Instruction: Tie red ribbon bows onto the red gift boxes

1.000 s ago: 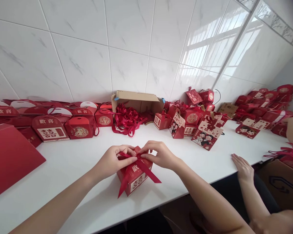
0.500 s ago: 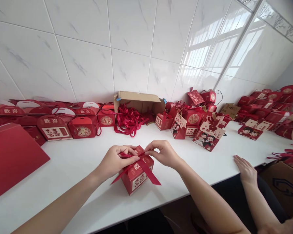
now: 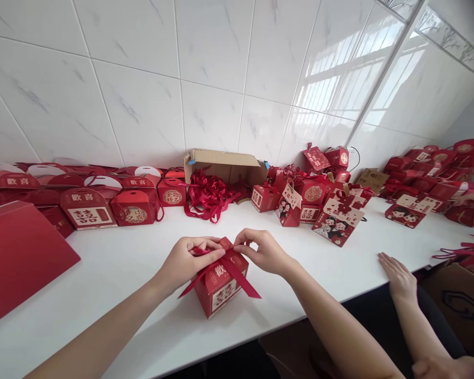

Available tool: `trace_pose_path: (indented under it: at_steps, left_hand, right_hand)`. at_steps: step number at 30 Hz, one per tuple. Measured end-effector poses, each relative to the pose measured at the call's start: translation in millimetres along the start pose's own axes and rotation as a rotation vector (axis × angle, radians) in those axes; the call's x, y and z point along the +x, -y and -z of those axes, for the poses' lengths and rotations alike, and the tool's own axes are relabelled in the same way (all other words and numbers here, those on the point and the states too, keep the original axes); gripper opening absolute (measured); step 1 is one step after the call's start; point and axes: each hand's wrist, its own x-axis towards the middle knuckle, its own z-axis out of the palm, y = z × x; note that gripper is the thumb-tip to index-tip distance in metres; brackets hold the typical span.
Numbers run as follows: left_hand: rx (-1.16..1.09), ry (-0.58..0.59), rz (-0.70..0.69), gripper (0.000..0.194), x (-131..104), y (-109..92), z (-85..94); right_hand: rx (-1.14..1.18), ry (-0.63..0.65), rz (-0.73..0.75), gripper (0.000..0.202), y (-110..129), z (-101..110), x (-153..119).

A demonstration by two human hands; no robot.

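Observation:
A small red gift box [image 3: 221, 295] with white and gold characters stands on the white table, near its front edge. Over its top runs a red ribbon [image 3: 243, 279], two tails hanging down the front and left. My left hand [image 3: 189, 260] pinches the ribbon between thumb and fingers at the left of the bow. On the other side, my right hand [image 3: 258, 250] pinches the ribbon with thumb and forefinger at the top of the box.
Red boxes [image 3: 89, 210] line the wall at the left, before them a large red panel [image 3: 23, 258]. A carton [image 3: 229, 158] holds red ribbons [image 3: 207, 195]. More boxes [image 3: 335, 218] stand right. Another person's hand [image 3: 398, 276] rests on the table edge.
Both hands keep their pinch on the ribbon and have shifted only slightly. The box has tilted or turned a little. At the far right, another person's hand has come in by the boxes.

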Motion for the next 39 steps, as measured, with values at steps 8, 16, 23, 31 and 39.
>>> trace_pose_path:
  at_steps: [8,16,23,31,39]
  left_hand:
    - [0.011,0.005,0.028,0.027,1,2,-0.4]
    - [-0.059,0.000,0.041,0.028,2,3,0.3]
    - [0.012,0.025,0.079,0.030,3,-2,3.1]
    - [-0.071,0.083,0.006,0.024,0,-1,6.0]
    - [0.045,0.039,-0.001,0.023,3,0,2.2]
  right_hand:
    - [-0.006,-0.046,0.030,0.007,-2,-5,-2]
    - [-0.003,-0.089,0.026,0.006,-6,-3,-4]
    - [0.000,-0.073,0.012,0.005,-6,-2,-5]
    - [0.075,-0.047,-0.023,0.007,-8,-3,-10]
    - [0.057,-0.091,0.003,0.007,-8,-4,-7]
